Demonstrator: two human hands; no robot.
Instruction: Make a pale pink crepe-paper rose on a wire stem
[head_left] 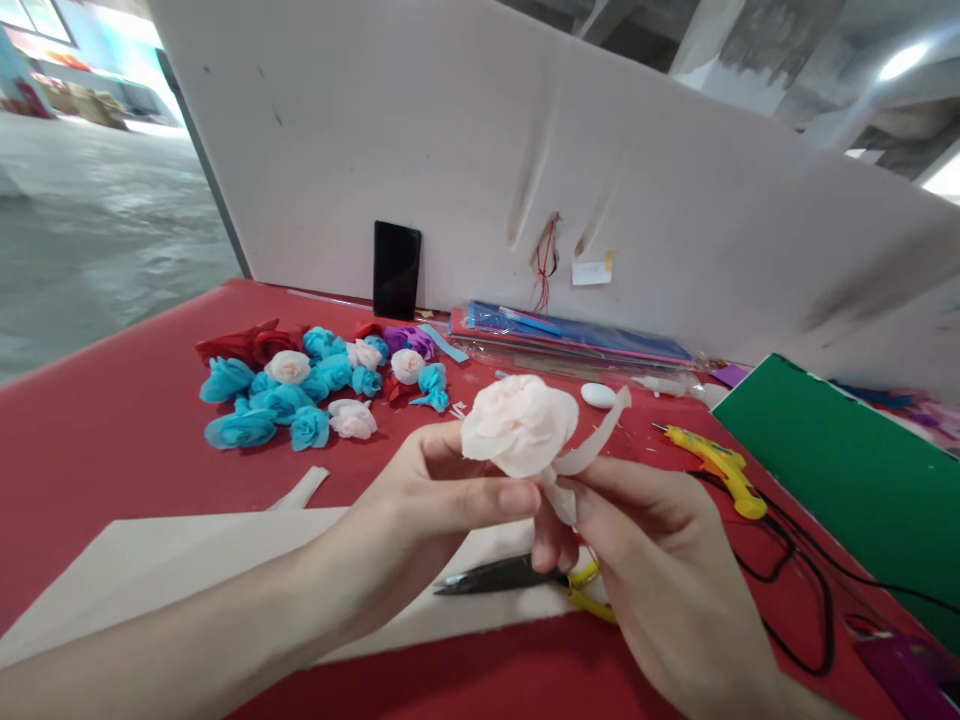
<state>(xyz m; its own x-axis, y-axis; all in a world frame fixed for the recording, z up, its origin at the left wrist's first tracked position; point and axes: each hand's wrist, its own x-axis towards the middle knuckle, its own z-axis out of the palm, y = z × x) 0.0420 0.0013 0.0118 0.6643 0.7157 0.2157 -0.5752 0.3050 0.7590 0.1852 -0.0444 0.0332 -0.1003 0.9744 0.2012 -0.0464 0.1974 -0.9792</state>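
Note:
A pale pink paper flower [521, 422] is held up in front of me, its layered petals facing up. My left hand [450, 490] pinches its base between thumb and fingers. With thumb and forefinger, my right hand [645, 540] grips the pale paper strip [600, 435] at the flower's base, and the strip's free end sticks up to the right. Below the hands, scissors [499, 575] with yellow handles lie on a cream paper sheet [187, 565]; the right hand partly covers the handles.
Several blue, red, pink and purple paper flowers [307, 428] are heaped at the left on the red table [112, 420]. A phone [397, 270] leans on the white panel. To the right lie a yellow glue gun [716, 465] with a black cord and a green board [840, 480].

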